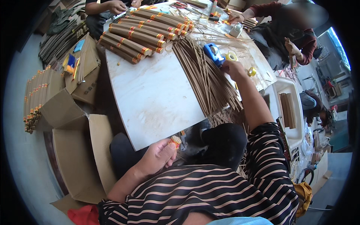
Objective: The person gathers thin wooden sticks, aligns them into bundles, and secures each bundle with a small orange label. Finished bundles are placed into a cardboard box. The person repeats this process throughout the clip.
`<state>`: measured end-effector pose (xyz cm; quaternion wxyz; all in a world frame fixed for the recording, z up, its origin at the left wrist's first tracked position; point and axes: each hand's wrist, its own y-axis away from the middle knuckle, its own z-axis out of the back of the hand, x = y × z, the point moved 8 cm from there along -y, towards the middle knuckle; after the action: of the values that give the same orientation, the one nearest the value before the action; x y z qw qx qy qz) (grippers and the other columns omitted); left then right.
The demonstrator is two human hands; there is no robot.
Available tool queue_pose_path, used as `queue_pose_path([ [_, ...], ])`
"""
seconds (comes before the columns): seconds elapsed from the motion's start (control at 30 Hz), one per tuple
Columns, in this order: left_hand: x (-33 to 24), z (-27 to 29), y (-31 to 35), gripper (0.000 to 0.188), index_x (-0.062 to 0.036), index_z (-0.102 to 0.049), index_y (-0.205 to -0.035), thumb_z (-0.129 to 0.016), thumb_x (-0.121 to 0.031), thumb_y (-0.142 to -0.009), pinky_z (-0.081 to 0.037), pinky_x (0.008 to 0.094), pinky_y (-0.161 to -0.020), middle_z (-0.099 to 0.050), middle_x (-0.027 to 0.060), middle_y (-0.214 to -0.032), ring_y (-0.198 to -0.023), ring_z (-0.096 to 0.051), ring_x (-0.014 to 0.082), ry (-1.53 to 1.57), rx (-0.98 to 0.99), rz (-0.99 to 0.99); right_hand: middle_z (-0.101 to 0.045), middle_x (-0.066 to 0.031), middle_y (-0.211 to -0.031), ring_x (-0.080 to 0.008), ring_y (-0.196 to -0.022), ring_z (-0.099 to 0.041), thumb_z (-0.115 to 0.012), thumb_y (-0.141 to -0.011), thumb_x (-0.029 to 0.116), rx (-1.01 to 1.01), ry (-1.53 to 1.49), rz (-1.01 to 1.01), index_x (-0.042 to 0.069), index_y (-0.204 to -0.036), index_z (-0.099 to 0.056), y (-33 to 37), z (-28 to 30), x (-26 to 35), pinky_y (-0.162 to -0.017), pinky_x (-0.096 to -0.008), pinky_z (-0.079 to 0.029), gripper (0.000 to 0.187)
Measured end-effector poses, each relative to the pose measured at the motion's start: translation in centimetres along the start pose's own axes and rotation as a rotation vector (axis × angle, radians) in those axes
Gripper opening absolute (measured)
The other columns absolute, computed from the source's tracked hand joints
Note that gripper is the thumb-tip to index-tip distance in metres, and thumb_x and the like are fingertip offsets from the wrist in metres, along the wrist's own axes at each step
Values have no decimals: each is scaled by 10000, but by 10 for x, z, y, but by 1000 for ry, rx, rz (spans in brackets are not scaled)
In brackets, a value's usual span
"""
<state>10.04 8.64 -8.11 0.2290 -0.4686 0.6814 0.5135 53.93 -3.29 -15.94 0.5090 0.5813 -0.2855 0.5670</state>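
Note:
In my left hand [159,155] is a bundle of thin brown sticks [175,140], wrapped in a red and yellow band; its cut end points up and the rest is hidden. My right hand [233,70] reaches across the table, fingers curled at the near end of a blue tape dispenser [213,52]. Whatever those fingers pinch is hidden. Loose brown sticks [204,80] lie in a wide pile beside the dispenser. Rolls of clear and yellow tape [252,71] rest close to my right hand. Finished banded bundles [138,30] are stacked at the table's far left.
An open cardboard box [77,157] stands at my left, with more banded bundles [37,93] behind it. A white tub [294,112] holding sticks is at the right. Two people work across the white table [150,97]; scissors [179,5] lie at its far side.

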Motion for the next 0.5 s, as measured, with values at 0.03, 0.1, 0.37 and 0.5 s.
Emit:
queue_pose_path([
  [0.03,-2,1,4,353,-17,-504,-972,-450,-365,-945,-387,181,-513,-516,16,-722,-567,-466,65,-5,-16,-1,-611,-111,-784,-203,-689,-599,-662,-723,16,47,-60,-26,-47,-801,-603,7,-6,3,-657,-283,-528,116],
  [0.1,-1,5,6,342,-10,-516,-944,-460,-348,-941,-376,193,-477,-513,24,-697,-535,-465,72,-8,-62,-18,-585,-122,-752,-201,-693,-599,-660,-711,52,35,-183,-63,-49,-762,-588,31,-8,24,-643,-292,-545,133],
  [0.37,-9,12,30,317,-16,-528,-918,-527,-332,-914,-365,176,-440,-519,11,-668,-502,-463,49,47,-121,-164,-615,-64,-920,-157,-866,-581,-627,-794,179,645,-131,100,52,-827,-609,263,-99,86,-830,-307,-441,132],
  [0.5,-12,4,45,259,-15,-530,-930,-564,-270,-902,-368,156,-446,-513,-21,-656,-507,-461,28,-7,-153,-172,-580,-35,-835,-116,-797,-534,-614,-820,58,810,-240,69,29,-792,-589,353,-137,73,-759,-245,-420,48],
])
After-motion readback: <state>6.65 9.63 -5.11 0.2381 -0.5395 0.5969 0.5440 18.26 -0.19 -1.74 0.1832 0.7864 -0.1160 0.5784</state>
